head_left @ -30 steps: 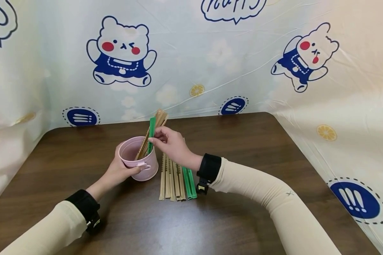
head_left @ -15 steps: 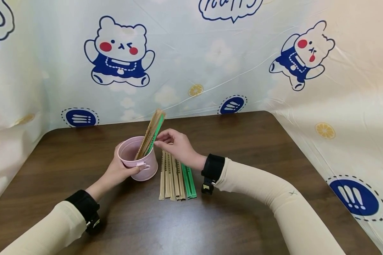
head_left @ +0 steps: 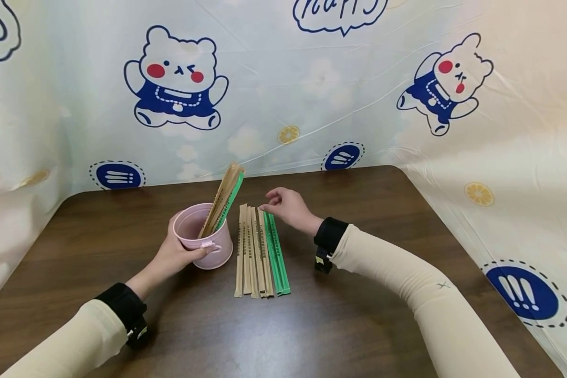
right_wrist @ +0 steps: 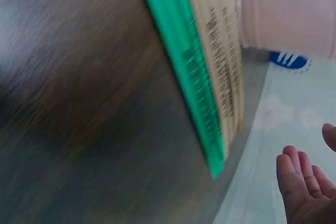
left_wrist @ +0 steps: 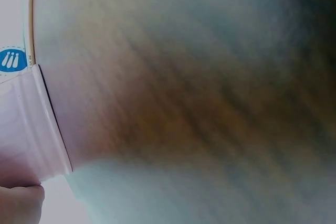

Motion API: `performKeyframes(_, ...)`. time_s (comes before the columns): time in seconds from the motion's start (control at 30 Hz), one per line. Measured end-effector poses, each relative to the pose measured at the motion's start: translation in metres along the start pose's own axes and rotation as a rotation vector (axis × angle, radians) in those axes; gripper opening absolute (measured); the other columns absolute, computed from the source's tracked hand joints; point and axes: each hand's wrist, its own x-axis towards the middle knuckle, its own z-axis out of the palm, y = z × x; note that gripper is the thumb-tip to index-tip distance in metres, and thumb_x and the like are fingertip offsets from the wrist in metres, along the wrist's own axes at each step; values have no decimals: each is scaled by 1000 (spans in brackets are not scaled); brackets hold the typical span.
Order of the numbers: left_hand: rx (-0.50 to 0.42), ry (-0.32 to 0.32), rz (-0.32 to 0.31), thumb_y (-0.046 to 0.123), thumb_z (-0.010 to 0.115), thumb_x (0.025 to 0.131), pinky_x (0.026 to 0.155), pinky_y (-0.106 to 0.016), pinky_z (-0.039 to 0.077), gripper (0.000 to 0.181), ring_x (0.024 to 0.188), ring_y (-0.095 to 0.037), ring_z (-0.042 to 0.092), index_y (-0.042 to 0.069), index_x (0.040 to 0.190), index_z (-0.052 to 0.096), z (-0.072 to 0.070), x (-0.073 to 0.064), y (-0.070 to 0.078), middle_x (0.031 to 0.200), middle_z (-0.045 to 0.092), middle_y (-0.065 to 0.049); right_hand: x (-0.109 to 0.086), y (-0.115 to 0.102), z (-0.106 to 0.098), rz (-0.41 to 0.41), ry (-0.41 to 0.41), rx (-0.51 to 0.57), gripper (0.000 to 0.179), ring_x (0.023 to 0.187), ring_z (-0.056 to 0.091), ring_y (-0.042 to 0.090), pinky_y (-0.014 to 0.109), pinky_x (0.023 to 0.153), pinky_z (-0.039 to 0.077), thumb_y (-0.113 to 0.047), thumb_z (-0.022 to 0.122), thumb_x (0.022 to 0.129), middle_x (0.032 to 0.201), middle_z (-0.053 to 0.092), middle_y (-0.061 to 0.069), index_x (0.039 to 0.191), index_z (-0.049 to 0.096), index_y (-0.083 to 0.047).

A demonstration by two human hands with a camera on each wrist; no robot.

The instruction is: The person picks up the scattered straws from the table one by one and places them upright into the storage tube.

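Observation:
My left hand [head_left: 174,255] grips a small pink pail [head_left: 223,253] by its side, with the thumb near the little handle lug. A bundle of tan paper-wrapped sticks [head_left: 220,198] and a green-wrapped stick [head_left: 231,199] lean in the pail toward the far right. To its right, several tan wrapped sticks [head_left: 245,252] lie side by side, with green wrapped sticks [head_left: 276,254] at their right end. My right hand [head_left: 289,208] hovers at the far ends of the green ones, holding nothing. In the right wrist view its thumb stands apart from its fingers [right_wrist: 292,179].
The brown wooden table [head_left: 359,294] has a printed cloth [head_left: 264,79] hanging behind it and on both sides. Black wrist straps with cameras sit on both wrists, over cream sleeves [head_left: 401,268].
My right hand let go of a green wrapped stick, which now leans in the pail, then moved right to the row of sticks. My left hand has kept its hold on the pail.

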Motion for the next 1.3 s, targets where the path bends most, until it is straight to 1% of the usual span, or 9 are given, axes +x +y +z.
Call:
performKeyframes(0.2, 26, 21, -13, -9, 79, 75, 101, -5, 35, 96, 126, 4, 44, 3, 153, 24, 1, -2, 1, 141, 44, 10, 8, 10, -4, 72, -11, -38, 46, 93, 67, 25, 24, 74, 51, -21, 70, 97, 111, 70, 19, 134, 59, 5)
performKeyframes(0.37, 39, 19, -12, -8, 79, 76, 101, -5, 34, 96, 126, 4, 44, 3, 153, 23, 1, -2, 0, 142, 43, 8, 14, 15, -5, 162, -41, -54, 47, 98, 72, 30, 31, 81, 57, -18, 70, 97, 115, 71, 21, 135, 59, 6)
performKeyframes(0.47, 20, 9, -7, -8, 79, 76, 101, -6, 35, 96, 126, 2, 45, 5, 154, 24, 1, -1, -1, 143, 44, 5, 18, 18, -2, 196, -50, -81, 43, 90, 72, 27, 30, 80, 57, -17, 70, 96, 109, 73, 20, 131, 61, 6)
performKeyframes(0.57, 16, 7, -9, -8, 79, 76, 101, -6, 36, 97, 126, 2, 45, 5, 154, 24, 1, -1, -1, 144, 44, 2, 20, 22, 1, 203, -58, -124, 31, 73, 67, 19, 26, 72, 55, -16, 71, 95, 93, 74, 16, 118, 67, 5)
performKeyframes(0.67, 31, 10, -24, -8, 80, 76, 100, -5, 34, 98, 126, 4, 43, 4, 154, 22, 2, -2, 0, 146, 42, -5, 20, 24, 4, 195, -83, -157, 20, 61, 61, 13, 28, 68, 58, -14, 71, 95, 76, 71, 12, 100, 72, 5)
performKeyframes(0.83, 57, 13, -53, -6, 81, 76, 99, -4, 32, 99, 124, 6, 41, 2, 154, 20, 3, -3, 2, 148, 39, -15, 17, 24, 8, 204, -129, -192, 21, 53, 58, 12, 33, 68, 61, -11, 73, 93, 60, 63, 5, 80, 74, 5)
performKeyframes(1.03, 36, 23, -23, -8, 80, 75, 101, -5, 34, 98, 125, 3, 44, 3, 153, 24, 3, -2, 1, 145, 45, -6, 25, 26, 16, 251, -162, -287, 43, 48, 55, 10, 24, 54, 54, -12, 74, 92, 52, 55, 1, 54, 55, -9)
performKeyframes(1.13, 40, 29, -28, -7, 81, 75, 101, -5, 34, 98, 125, 4, 44, 4, 154, 24, 4, -2, 1, 144, 45, -3, 26, 24, 17, 243, -166, -304, 48, 47, 55, 11, 24, 53, 53, -10, 72, 93, 52, 55, 3, 51, 48, -13)
performKeyframes(1.3, 13, 27, -2, -9, 80, 74, 102, -6, 36, 96, 126, 2, 47, 5, 153, 27, 4, 0, -1, 140, 48, 9, 23, 22, 15, 237, -160, -272, 49, 47, 54, 11, 26, 55, 55, -7, 68, 94, 51, 53, 2, 51, 46, -14)
